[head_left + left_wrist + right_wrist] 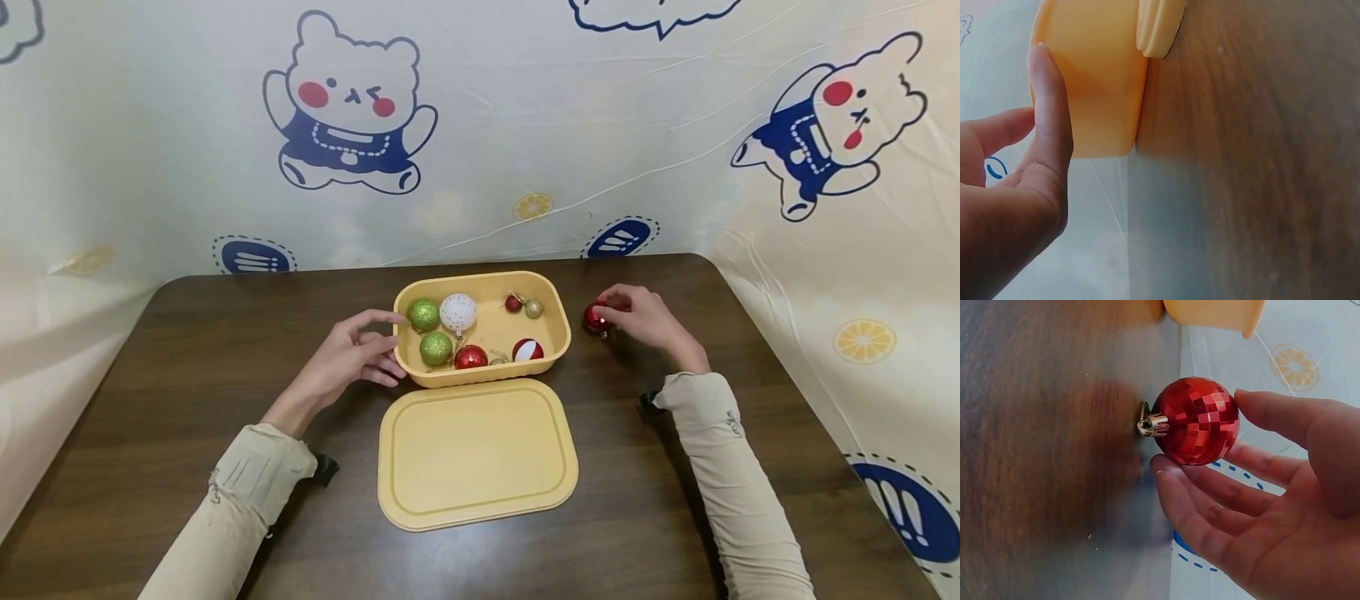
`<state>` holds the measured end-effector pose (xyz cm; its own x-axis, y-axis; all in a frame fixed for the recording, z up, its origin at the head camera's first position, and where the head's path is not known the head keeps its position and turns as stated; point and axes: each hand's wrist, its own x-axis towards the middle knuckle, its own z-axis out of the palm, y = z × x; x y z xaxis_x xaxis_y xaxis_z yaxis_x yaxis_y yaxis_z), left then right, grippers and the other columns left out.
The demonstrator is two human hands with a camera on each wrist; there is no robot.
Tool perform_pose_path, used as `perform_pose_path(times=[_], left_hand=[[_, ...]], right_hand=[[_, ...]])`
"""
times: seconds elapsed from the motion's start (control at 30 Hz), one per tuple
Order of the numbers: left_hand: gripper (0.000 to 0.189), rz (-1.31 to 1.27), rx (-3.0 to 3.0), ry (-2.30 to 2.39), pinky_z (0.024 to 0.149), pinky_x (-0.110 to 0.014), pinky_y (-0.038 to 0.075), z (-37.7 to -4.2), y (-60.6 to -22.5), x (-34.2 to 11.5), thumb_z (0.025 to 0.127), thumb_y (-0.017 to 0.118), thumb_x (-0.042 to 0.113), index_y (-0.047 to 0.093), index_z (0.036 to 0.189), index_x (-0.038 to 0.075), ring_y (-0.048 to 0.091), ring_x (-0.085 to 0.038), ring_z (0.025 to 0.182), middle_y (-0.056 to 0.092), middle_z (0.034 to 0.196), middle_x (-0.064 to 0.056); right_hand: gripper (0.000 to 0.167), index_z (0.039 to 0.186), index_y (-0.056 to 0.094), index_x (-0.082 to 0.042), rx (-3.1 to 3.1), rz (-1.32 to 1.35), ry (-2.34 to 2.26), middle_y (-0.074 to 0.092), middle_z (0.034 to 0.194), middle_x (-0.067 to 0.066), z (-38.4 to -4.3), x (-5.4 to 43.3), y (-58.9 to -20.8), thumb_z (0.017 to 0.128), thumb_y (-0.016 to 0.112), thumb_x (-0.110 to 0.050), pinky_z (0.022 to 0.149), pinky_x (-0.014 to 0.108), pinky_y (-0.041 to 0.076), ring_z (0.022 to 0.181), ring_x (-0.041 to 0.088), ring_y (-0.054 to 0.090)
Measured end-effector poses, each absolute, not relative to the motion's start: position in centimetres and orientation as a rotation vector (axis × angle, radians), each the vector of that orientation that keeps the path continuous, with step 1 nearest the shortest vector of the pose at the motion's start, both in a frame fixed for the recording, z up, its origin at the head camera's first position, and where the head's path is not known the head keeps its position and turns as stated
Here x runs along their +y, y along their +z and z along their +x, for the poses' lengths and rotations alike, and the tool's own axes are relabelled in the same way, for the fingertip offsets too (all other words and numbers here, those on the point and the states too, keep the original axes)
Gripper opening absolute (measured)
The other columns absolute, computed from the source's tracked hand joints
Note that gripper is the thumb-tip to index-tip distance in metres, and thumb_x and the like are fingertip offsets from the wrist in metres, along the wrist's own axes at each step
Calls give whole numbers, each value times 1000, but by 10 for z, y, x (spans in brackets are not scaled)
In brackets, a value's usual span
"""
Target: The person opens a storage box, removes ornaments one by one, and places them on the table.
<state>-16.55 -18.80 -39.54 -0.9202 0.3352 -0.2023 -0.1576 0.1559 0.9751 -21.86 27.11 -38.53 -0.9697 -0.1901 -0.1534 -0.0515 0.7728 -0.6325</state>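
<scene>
My right hand (637, 315) pinches a shiny red Christmas bauble (597, 318) between thumb and fingers, to the right of a yellow box (556, 354). In the right wrist view, the bauble (1199, 422) has a mirrored, faceted surface and a gold cap with a loop, which points toward the table. At the box's left end, my left hand (341, 360) rests loosely spread fingers against the wall. Inside the box lie green baubles (436, 348), a white dotted bauble (457, 312), a red one (471, 357), a red-and-white one (528, 350) and small red (513, 303) and gold (533, 308) balls.
A flat yellow lid (477, 454) lies on the brown wooden table (187, 375), directly in front of the box. Behind the table and along its right side hangs a pale printed cloth (487, 125) with cartoon bears.
</scene>
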Motion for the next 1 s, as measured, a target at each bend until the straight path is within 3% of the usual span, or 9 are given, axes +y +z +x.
perform_pose_path(times=[0.23, 0.47, 1.0], left_hand=[[43, 175, 2071, 1816, 69, -46, 60, -166, -396, -188, 103, 57, 17, 45, 143, 7, 72, -38, 79, 70, 93, -23], [43, 185, 2059, 1824, 69, -46, 60, -166, -398, -189, 103, 57, 16, 45, 143, 6, 72, -36, 77, 70, 93, -23], [45, 186, 2027, 1841, 70, -46, 60, -166, -398, -190, 102, 58, 17, 44, 143, 6, 72, -32, 75, 70, 91, -21]], right_hand=[[40, 129, 57, -4, 2767, -196, -935, 61, 124, 21, -218, 274, -384, 103, 56, -34, 93, 49, 54, 106, 34, 60], [47, 134, 54, -3, 2807, -191, -910, 59, 128, 23, -216, 280, -376, 104, 51, -39, 98, 55, 49, 115, 38, 56], [40, 131, 56, -4, 2934, -270, -960, 59, 131, 19, -203, 258, -350, 102, 58, -32, 98, 54, 49, 118, 36, 56]])
